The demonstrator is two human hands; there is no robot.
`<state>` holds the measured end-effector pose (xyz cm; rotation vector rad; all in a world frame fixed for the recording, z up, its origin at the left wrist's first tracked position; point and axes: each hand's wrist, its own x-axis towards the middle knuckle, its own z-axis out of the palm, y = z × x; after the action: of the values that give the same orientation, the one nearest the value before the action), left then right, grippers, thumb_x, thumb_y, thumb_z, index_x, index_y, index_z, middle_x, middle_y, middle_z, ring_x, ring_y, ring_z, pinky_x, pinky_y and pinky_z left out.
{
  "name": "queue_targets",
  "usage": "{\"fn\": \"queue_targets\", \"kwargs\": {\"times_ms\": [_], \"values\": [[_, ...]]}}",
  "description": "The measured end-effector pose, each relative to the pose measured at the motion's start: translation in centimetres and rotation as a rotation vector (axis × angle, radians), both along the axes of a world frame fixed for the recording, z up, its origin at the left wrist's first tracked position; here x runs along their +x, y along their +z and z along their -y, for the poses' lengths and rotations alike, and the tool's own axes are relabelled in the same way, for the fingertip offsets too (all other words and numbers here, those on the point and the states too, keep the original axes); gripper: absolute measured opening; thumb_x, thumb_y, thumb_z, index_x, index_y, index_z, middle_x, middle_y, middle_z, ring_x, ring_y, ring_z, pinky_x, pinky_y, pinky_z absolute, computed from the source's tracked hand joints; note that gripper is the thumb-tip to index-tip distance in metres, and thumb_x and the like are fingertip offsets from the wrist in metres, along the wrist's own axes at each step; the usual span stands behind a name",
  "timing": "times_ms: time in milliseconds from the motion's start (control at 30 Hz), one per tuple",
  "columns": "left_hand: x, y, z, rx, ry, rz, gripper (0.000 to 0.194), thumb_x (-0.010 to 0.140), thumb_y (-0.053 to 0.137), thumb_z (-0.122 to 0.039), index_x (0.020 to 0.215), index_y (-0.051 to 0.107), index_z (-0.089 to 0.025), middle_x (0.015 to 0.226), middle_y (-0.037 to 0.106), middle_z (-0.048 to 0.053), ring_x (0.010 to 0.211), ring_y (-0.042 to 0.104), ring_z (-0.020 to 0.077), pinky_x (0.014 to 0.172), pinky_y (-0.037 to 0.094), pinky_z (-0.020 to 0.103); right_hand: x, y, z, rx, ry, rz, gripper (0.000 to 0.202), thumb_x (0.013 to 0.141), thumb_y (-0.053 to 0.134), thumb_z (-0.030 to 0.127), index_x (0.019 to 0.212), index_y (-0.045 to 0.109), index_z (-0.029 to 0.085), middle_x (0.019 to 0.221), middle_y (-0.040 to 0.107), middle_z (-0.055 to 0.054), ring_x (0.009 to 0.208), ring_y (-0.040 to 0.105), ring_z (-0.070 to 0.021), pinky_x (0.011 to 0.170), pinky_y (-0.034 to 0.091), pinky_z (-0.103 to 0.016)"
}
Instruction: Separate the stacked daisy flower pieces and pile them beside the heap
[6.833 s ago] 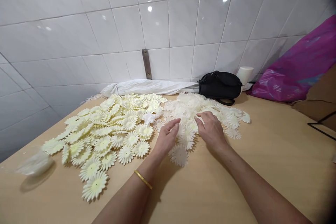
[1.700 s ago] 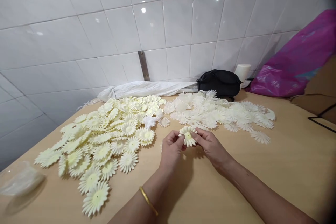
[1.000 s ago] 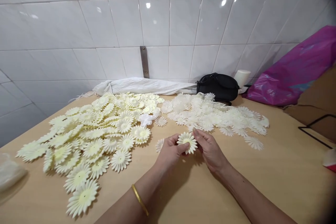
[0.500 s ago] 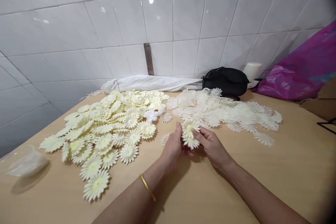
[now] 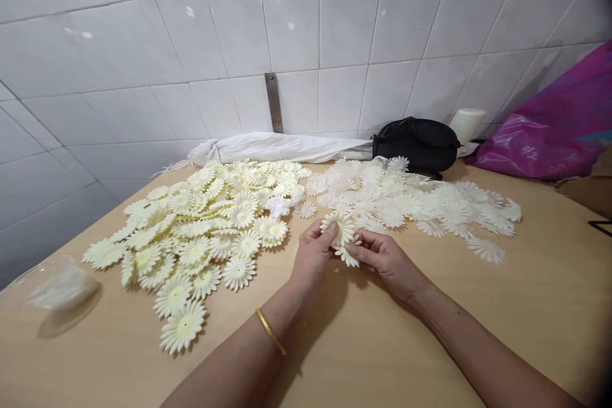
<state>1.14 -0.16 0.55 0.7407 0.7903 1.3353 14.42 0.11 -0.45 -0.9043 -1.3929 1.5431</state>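
Note:
My left hand (image 5: pixel 313 254) pinches a pale yellow artificial flower (image 5: pixel 340 227), its thumb lying across the petals. Just below, a second flower layer (image 5: pixel 347 255) overlaps the first, and my right hand (image 5: pixel 389 261) grips its edge between thumb and fingers. Whether the two layers are joined cannot be made out. To the left lies a heap of pale yellow daisy-shaped flowers (image 5: pixel 191 252), some with a small dark hole in the middle. Beyond my right hand spreads a pile of thinner, whiter flower pieces (image 5: pixel 377 194).
A clear container with white contents (image 5: pixel 64 290) stands at the left on the wooden table (image 5: pixel 516 325). Along the tiled wall lie a white cloth (image 5: pixel 287 148), a black case (image 5: pixel 415 145), a white cylinder (image 5: pixel 466 126) and a purple bag (image 5: pixel 530 134).
My left thumb has moved onto the upper flower's petals. My right hand has slid from the upper flower down to the lower one. The view has shifted slightly.

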Motion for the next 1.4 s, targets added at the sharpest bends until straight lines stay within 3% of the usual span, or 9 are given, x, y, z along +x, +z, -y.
{"fn": "queue_targets", "kwargs": {"times_ms": [200, 367, 500, 600, 667, 867, 1067, 1233, 1400], "values": [[-1.5, 0.4, -1.2, -0.06, 0.191, -0.006, 0.015, 0.055, 0.062, -0.01, 0.064, 0.051, -0.013, 0.059, 0.06, 0.001, 0.056, 0.059, 0.0133, 0.058, 0.046, 0.025, 0.7, -0.9, -1.1, 0.054, -0.197, 0.031, 0.026, 0.07, 0.061, 0.039, 0.063, 0.049, 0.017, 0.055, 0.047, 0.004, 0.049, 0.039, -0.0072, 0.046, 0.03, -0.02], [-1.2, 0.4, -0.9, -0.135, 0.02, -0.051, 0.03, 0.049, 0.048, 0.002, 0.074, 0.048, -0.015, 0.062, 0.063, 0.003, 0.049, 0.058, 0.0154, 0.05, 0.045, 0.028, 0.7, -0.8, -1.3, 0.081, -0.278, -0.046, 0.028, 0.073, 0.056, 0.045, 0.065, 0.049, 0.019, 0.054, 0.046, 0.005, 0.049, 0.042, -0.0073, 0.049, 0.035, -0.02], [-0.5, 0.2, -0.3, -0.253, -0.156, -0.124, 0.012, 0.066, 0.052, -0.014, 0.077, 0.053, -0.011, 0.052, 0.056, 0.003, 0.04, 0.05, 0.0106, 0.042, 0.04, 0.022, 0.5, -0.4, -1.2, 0.046, -0.321, -0.069, 0.035, 0.07, 0.056, 0.05, 0.058, 0.047, 0.019, 0.048, 0.044, 0.005, 0.042, 0.04, -0.0074, 0.043, 0.033, -0.021], [0.0, 0.1, 0.0, -0.286, -0.259, -0.166, 0.034, 0.073, 0.052, -0.045, 0.073, 0.055, -0.011, 0.051, 0.053, 0.002, 0.037, 0.046, 0.0085, 0.036, 0.034, 0.02, 0.4, -0.2, -1.1, 0.016, -0.255, -0.063, 0.039, 0.073, 0.051, 0.053, 0.056, 0.047, 0.019, 0.045, 0.045, 0.003, 0.04, 0.041, -0.0093, 0.039, 0.031, -0.023], [0.3, 0.0, 0.2, -0.28, -0.293, -0.175, 0.041, 0.068, 0.055, -0.053, 0.069, 0.054, -0.012, 0.053, 0.053, 0.002, 0.036, 0.045, 0.008, 0.035, 0.034, 0.02, 0.4, -0.3, -1.0, 0.014, -0.193, -0.047, 0.039, 0.074, 0.049, 0.054, 0.057, 0.048, 0.019, 0.045, 0.047, 0.002, 0.04, 0.043, -0.0109, 0.041, 0.032, -0.024], [0.1, -0.6, 0.0, -0.25, -0.239, -0.096, 0.021, 0.061, 0.067, -0.026, 0.07, 0.054, -0.013, 0.052, 0.052, -0.001, 0.036, 0.046, 0.0068, 0.036, 0.034, 0.019, 0.7, -0.7, -1.1, 0.144, -0.131, 0.105, 0.036, 0.071, 0.055, 0.05, 0.06, 0.052, 0.017, 0.054, 0.053, 0.002, 0.049, 0.044, -0.0104, 0.047, 0.032, -0.024], [-0.1, -0.2, -0.3, -0.371, -0.294, 0.042, 0.035, 0.068, 0.057, -0.047, 0.074, 0.054, -0.013, 0.054, 0.052, 0.0, 0.036, 0.046, 0.0084, 0.034, 0.033, 0.02, 1.0, -0.6, -1.1, 0.192, -0.149, 0.16, 0.028, 0.07, 0.06, 0.042, 0.064, 0.05, 0.017, 0.054, 0.046, 0.005, 0.048, 0.037, -0.0077, 0.045, 0.025, -0.022], [0.0, -0.2, -0.1, -0.28, -0.188, -0.091, 0.024, 0.061, 0.068, -0.028, 0.07, 0.05, -0.015, 0.051, 0.052, -0.002, 0.036, 0.046, 0.0077, 0.036, 0.033, 0.018, 0.7, -0.5, -0.7, 0.113, -0.053, 0.052, 0.026, 0.07, 0.06, 0.041, 0.069, 0.051, 0.017, 0.057, 0.046, 0.004, 0.052, 0.039, -0.0079, 0.049, 0.028, -0.022], [-0.2, -0.5, -0.3, -0.195, -0.058, -0.119, 0.025, 0.061, 0.066, -0.028, 0.062, 0.044, -0.016, 0.045, 0.049, -0.003, 0.036, 0.045, 0.0079, 0.037, 0.033, 0.018, 0.7, -0.4, -1.0, 0.011, -0.069, -0.003, 0.025, 0.065, 0.066, 0.038, 0.066, 0.052, 0.017, 0.06, 0.049, 0.004, 0.055, 0.042, -0.0081, 0.052, 0.031, -0.022]]}}
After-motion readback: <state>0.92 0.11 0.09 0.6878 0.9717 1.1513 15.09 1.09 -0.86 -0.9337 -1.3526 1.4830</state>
